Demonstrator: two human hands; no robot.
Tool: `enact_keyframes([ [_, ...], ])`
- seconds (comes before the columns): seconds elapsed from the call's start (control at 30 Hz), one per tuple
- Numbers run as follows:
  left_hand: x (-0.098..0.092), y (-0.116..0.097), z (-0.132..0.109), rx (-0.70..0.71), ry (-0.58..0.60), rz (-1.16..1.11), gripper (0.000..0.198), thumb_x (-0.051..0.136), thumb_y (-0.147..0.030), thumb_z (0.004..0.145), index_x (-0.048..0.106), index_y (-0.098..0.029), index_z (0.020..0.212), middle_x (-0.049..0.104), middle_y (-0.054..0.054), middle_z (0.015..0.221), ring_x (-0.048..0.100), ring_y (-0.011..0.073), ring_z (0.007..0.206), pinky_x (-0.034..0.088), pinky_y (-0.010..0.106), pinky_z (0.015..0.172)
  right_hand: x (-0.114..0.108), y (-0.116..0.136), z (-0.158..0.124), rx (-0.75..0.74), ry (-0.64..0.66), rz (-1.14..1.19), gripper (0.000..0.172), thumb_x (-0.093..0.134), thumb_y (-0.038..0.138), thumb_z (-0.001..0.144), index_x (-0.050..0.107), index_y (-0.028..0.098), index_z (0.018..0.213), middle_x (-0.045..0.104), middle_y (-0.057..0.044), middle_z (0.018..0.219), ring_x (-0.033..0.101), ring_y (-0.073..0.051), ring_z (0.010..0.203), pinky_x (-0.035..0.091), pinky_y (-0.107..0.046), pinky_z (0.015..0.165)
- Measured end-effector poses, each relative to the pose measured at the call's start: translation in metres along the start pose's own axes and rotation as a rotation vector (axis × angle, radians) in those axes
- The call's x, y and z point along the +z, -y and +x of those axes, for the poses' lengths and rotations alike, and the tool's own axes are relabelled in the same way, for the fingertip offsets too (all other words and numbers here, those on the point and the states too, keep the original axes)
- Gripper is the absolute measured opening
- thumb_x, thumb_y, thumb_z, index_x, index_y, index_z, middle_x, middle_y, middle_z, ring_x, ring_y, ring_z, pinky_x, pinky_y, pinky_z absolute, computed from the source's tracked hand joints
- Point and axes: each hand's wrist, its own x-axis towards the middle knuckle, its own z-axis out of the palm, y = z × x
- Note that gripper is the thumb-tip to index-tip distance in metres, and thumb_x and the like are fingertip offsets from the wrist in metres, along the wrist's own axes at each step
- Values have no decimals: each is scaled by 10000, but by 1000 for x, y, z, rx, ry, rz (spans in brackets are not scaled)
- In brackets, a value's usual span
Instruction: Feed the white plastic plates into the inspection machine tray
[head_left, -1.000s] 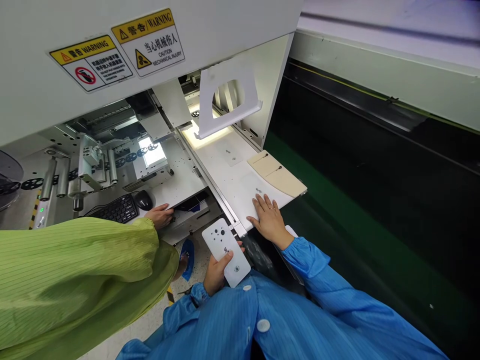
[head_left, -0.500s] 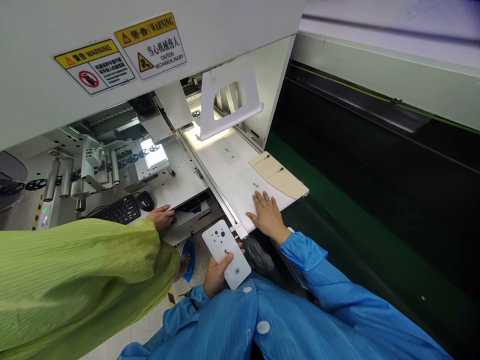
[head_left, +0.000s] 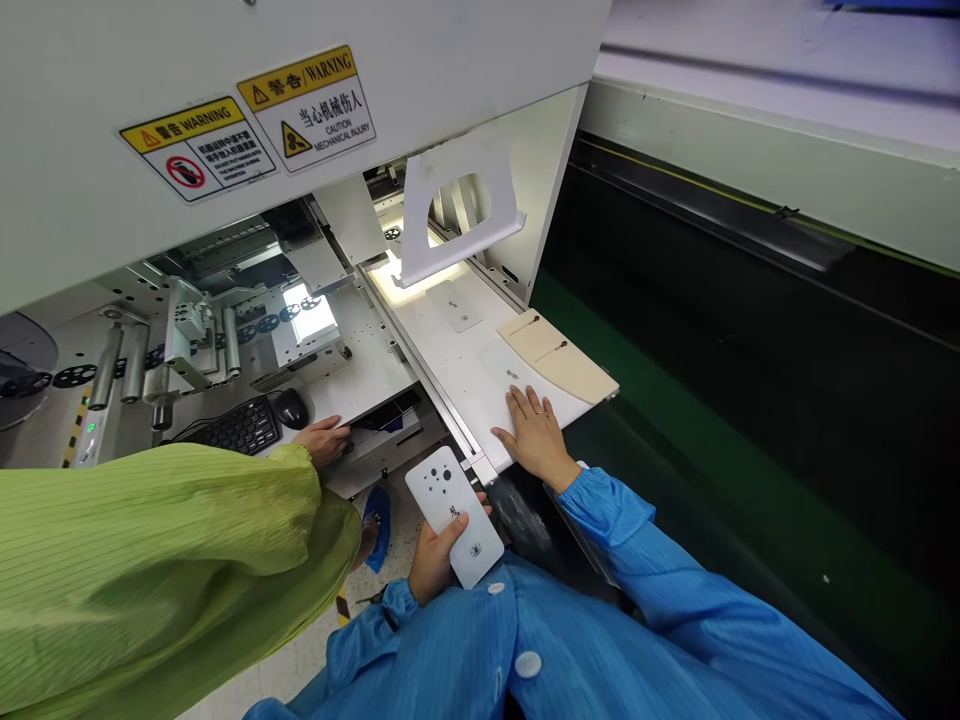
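Observation:
My left hand grips a white phone back panel near my waist, its thumb across the face. Camera holes show at the panel's upper end and dark printed marks below them. My right hand lies flat with fingers stretched on the end of a white conveyor plate. Just beyond its fingertips a pale phone back panel with a dark mark lies on the plate, its lower part covered by the hand. Farther in, another such panel rests near the lit opening.
A beige board with two slots lines the plate's right side. A white bracket hangs over the plate. To the left are rollers, a keyboard, a mouse and a co-worker's hand at the machine's edge. A dark belt runs at right.
The view has shifted slightly, so the machine and its labels sit a little lower. Both hands keep their places, and the panels stay where they were.

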Motion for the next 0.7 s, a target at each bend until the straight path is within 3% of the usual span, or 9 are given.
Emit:
enact_keyframes([
  [0.4,-1,2,0,17,-31,-25,508,767,-368,582,662,-89,994,689,179,1023,613,352,1014,499,450,851,2,0,4,-1,-5,0,662,321,511,900,355,53,1375,291,-119,1469,190,-331,1361,187,-490,1099],
  [0.7,-5,2,1,9,17,-44,515,765,-356,596,655,-95,1025,697,169,1001,633,332,967,494,434,836,-7,7,-10,-78,-142,134,564,376,450,902,416,90,1334,350,-125,1440,209,-326,1359,212,-522,1092],
])
